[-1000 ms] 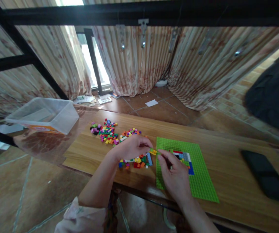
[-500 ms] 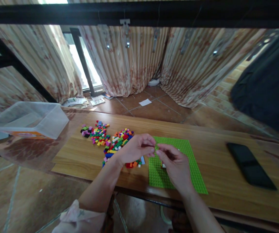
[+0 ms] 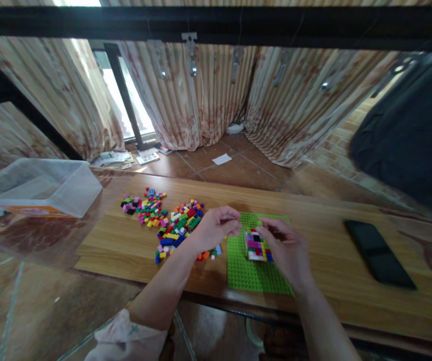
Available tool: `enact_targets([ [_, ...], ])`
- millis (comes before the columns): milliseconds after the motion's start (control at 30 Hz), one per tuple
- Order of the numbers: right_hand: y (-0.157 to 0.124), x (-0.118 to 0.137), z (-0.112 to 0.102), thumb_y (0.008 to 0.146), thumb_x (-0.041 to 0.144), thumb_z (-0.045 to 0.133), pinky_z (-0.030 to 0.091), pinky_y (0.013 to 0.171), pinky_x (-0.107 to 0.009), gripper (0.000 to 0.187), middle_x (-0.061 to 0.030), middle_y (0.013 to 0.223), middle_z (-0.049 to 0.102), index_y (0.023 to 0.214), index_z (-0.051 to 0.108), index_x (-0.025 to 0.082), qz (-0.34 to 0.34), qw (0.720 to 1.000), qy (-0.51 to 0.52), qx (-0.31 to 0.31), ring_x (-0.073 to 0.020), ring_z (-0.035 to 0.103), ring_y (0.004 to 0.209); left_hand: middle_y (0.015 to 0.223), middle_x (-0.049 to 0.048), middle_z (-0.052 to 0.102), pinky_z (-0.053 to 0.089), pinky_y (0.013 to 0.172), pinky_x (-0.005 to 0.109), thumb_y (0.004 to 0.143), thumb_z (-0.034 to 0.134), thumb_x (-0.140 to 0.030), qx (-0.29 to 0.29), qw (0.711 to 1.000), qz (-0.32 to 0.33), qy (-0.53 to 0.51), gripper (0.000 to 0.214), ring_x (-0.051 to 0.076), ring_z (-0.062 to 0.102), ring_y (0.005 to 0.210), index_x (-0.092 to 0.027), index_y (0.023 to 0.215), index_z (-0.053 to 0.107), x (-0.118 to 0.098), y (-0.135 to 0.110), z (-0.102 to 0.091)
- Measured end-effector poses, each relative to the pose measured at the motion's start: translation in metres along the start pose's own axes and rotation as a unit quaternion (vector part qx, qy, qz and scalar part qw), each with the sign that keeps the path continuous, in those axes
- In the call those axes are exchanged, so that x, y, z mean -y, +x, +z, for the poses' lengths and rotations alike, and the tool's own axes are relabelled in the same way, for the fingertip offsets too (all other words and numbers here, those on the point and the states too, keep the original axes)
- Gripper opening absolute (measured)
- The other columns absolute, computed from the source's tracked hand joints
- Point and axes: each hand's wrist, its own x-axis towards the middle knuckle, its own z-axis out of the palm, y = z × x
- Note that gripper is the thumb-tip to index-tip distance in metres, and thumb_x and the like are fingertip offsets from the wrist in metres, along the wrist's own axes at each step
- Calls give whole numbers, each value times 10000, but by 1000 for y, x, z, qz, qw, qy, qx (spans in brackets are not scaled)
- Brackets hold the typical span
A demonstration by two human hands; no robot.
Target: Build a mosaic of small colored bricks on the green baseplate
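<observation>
— Thumb and fingers of the right hand [image 3: 289, 248] come near to each other above the brick patch [image 3: 254, 244]; is some brick between them?

— One cannot tell, because the fingertips are too small to read. With the left hand [image 3: 216, 229] it is the same: it hangs half curled, just left of the patch, and no brick can be made out in it.

— Where exactly is the patch?

— Around the middle of the green plate [image 3: 248, 278], its right part hidden by the right hand.

— How much seems done?

— Red, black, purple, yellow, white and blue bricks already sit close together in one patch. Bare studs show around it, and many bricks are left loose, in a near heap [image 3: 181, 229] and a far heap [image 3: 150, 206]. By judgement, the joining is well begun; whether it is complete, one cannot say.

— Which way does the patch point?

— Its sides run roughly along those of the plate, with one side toward the person. The visible part is nearly square, so its long axis stays uncertain.

— And farther out?

— Wooden table [image 3: 332, 240], with a black phone [image 3: 377, 253] at the right.
</observation>
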Motion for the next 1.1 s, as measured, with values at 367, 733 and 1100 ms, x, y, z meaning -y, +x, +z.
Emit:
enact_targets([
  [367, 9, -32, -4, 721, 451, 711, 411, 973, -456, 249, -65, 1130, 640, 897, 761, 282, 41, 994, -76, 66, -247, 566, 1082, 1128, 89, 643, 499, 648, 214, 795, 490, -78, 7, 993, 9, 118, 369, 82, 624, 695, -149, 1143, 586, 11, 4, 11],
  [733, 11, -37, 1, 708, 417, 729, 452, 934, -442, 237, -57, 1092, 649, 897, 764, 278, 59, 994, -45, 82, -234, 589, 1040, 1130, 77, 672, 521, 839, 289, 782, 397, -13, 50, 954, 85, 285, 493, 134, 652, 832, -163, 1204, 603, 12, 1, 15],
  [1100, 11, -31, 2, 694, 384, 734, 483, 867, -378, 197, -42, 1008, 671, 839, 765, 254, 66, 994, -13, 89, -206, 623, 935, 1132, 81, 692, 502, 934, 316, 804, 401, -14, 74, 907, 165, 380, 482, 163, 658, 985, -187, 1182, 645, 15, -2, 14],
])
